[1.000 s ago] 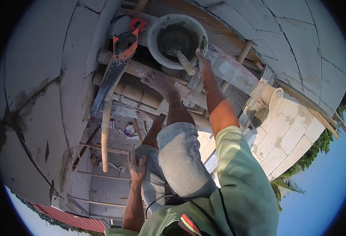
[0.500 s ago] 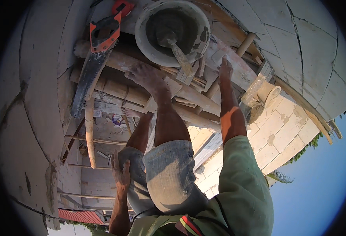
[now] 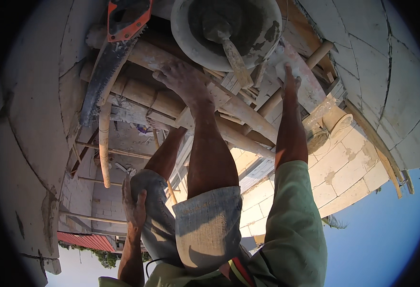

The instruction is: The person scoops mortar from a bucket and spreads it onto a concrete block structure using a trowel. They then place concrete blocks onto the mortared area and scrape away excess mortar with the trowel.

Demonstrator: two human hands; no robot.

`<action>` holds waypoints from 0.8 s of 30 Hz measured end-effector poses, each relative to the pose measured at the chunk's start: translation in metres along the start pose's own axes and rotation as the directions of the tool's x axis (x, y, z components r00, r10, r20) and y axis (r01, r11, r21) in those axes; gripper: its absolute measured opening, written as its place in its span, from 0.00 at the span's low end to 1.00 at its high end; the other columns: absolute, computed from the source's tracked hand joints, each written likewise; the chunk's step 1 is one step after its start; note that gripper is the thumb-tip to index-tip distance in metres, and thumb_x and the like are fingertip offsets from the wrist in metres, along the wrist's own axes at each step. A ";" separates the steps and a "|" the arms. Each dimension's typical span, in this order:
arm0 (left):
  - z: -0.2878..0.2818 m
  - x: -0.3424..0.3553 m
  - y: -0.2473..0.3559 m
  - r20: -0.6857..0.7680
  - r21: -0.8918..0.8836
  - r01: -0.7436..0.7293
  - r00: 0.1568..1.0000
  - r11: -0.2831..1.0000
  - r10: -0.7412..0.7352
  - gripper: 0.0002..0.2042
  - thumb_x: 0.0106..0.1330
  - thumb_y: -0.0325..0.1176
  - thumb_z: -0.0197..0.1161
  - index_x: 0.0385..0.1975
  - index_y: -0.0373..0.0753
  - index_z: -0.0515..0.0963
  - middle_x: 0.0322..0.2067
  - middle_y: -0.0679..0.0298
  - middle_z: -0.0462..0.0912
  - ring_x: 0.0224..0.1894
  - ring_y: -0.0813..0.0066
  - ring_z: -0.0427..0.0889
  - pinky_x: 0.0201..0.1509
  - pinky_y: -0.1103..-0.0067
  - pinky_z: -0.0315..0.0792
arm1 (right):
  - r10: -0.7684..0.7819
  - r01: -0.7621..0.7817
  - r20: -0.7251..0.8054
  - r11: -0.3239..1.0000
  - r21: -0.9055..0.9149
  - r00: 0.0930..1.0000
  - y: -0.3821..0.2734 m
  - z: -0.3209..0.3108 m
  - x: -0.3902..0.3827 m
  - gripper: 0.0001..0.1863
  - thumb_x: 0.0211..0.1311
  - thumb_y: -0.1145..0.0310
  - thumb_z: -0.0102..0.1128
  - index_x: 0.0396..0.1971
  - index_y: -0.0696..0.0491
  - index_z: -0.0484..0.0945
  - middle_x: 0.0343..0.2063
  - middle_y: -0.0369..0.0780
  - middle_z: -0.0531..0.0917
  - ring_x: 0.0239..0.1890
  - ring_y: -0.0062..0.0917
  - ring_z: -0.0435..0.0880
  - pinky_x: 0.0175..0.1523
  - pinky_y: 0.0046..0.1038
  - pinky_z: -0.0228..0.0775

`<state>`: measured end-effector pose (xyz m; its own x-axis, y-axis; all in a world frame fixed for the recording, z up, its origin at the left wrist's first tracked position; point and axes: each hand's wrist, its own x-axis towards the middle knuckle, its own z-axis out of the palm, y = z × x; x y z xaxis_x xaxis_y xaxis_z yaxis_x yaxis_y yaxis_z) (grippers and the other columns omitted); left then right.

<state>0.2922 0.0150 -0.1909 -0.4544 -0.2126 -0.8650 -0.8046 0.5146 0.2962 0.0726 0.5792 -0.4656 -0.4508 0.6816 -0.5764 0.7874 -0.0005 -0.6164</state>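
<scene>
My left hand [image 3: 134, 205] hangs beside my left thigh, holding nothing, its fingers stretched out. On the right, my right arm reaches forward, and my right hand [image 3: 290, 79] is at a pale, mortar-smeared board [image 3: 308, 88], fingers extended; the underside of that hand is hidden. A round bucket [image 3: 180, 36] of grey wet mortar [image 3: 253, 19] stands left of my right hand. In it leans a trowel, its blade in the mortar and its wooden handle [image 3: 237, 64] over the rim. My bare foot [image 3: 183, 81] rests on bamboo poles [image 3: 145, 98].
A handsaw [image 3: 107, 71] with an orange and black handle lies at the far left. Block walls [image 3: 33, 119] rise on both sides. A pale container [image 3: 340, 123] sits near the right wall. Gaps between the poles show a lower level with bamboo crosspieces [image 3: 93, 217].
The view has tilted, so the bucket and saw sit higher in the picture. My right hand stays by the board and appears slightly farther right; my left hand remains beside my thigh.
</scene>
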 end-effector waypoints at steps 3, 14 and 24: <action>0.001 -0.005 0.009 -0.011 -0.010 -0.035 0.999 0.999 0.035 0.35 0.63 0.38 0.61 0.70 0.32 0.59 0.66 0.39 0.64 0.69 0.42 0.62 0.72 0.61 0.58 | -0.010 -0.165 0.324 0.845 0.508 0.946 -0.055 -0.034 -0.078 0.32 0.70 0.46 0.55 0.65 0.50 0.65 0.58 0.43 0.76 0.54 0.41 0.78 0.54 0.48 0.74; -0.035 -0.057 0.048 -0.253 -0.154 -0.334 0.923 0.930 0.289 0.34 0.66 0.38 0.61 0.69 0.31 0.60 0.64 0.39 0.66 0.66 0.42 0.66 0.68 0.60 0.61 | -0.376 -0.665 0.850 0.532 0.524 0.368 -0.289 -0.030 -0.343 0.62 0.52 0.19 0.45 0.68 0.64 0.59 0.35 0.55 0.79 0.29 0.37 0.78 0.30 0.32 0.66; -0.167 -0.193 0.218 -0.389 -0.738 -0.466 0.885 0.488 0.256 0.40 0.65 0.45 0.68 0.73 0.35 0.56 0.69 0.43 0.62 0.70 0.52 0.64 0.69 0.63 0.66 | -0.343 -0.416 0.938 0.847 0.331 0.049 -0.401 -0.003 -0.473 0.65 0.50 0.24 0.58 0.70 0.68 0.53 0.51 0.47 0.79 0.50 0.35 0.81 0.49 0.36 0.76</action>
<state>0.1402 0.0291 0.1083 -0.7568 -0.3794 -0.5323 -0.4633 -0.2632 0.8462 -0.0292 0.2593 0.0556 -0.6866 -0.6526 -0.3204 0.7150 -0.5263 -0.4603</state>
